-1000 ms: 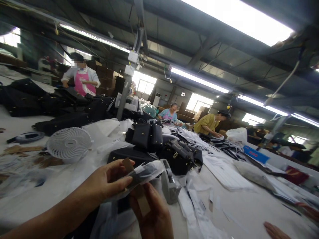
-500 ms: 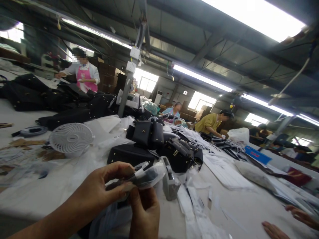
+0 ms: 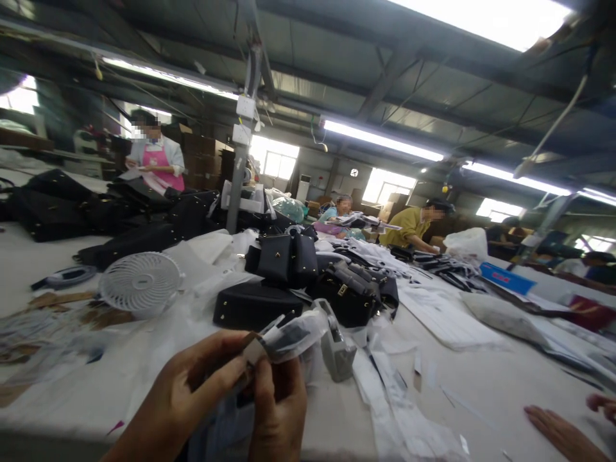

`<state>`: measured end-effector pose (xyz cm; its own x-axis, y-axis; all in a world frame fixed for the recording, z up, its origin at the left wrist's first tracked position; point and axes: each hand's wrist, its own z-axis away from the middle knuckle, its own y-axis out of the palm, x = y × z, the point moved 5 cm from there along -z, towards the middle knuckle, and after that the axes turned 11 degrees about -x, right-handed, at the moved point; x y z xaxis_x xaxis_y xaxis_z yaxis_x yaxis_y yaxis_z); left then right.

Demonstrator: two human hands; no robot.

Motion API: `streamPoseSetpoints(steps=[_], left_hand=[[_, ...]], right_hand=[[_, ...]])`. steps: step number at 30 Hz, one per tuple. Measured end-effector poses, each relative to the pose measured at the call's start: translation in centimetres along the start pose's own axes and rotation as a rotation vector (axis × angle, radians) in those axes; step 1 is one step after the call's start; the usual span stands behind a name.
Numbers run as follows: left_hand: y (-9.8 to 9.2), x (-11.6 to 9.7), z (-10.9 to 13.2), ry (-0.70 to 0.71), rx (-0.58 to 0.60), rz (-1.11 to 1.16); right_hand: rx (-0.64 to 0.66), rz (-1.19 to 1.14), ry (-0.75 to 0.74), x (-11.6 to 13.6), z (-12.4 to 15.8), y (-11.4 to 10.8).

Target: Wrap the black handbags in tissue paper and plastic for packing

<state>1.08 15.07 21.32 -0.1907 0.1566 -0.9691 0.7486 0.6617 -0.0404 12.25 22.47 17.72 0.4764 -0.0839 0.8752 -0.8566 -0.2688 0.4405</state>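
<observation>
A dark strap-like piece wrapped in thin white covering (image 3: pixel 301 335) is pinched between both hands, low in the middle of the view. My left hand (image 3: pixel 197 378) grips its near end from the left, thumb and fingers pressed together. Just to the right, my right hand (image 3: pixel 279 407) holds the same end from below, its thumb against a pale tab. Beyond the wrapped piece stands a grey tape dispenser (image 3: pixel 339 353). Black bags (image 3: pixel 257 305) with metal studs lie right behind the hands. What the fingertips cover is hidden.
A white fan (image 3: pixel 140 282) stands at left beside paper scraps. More black bags (image 3: pixel 52 205) are piled at the far left. White strips (image 3: pixel 385 404) lie at right. Another person's hands (image 3: pixel 558 427) rest at the lower right. Several people work farther back.
The view has shifted slightly. My hands have closed in on the near end of the wrapped piece, and a pale tab now shows at my right thumb. The person in pink has drawn both hands together.
</observation>
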Motion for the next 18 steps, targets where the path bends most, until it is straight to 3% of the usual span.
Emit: streamPoseSetpoints(steps=[7,18], left_hand=[[-0.4,-2.4,-1.0,0.2,0.028,-0.306],[-0.5,-5.0,-1.9,0.25,0.133,-0.505]], right_hand=[[-0.033,-0.046,0.083,-0.2,0.2,-0.1],[-0.005,-0.146,0.131,0.7,0.3,0.2]])
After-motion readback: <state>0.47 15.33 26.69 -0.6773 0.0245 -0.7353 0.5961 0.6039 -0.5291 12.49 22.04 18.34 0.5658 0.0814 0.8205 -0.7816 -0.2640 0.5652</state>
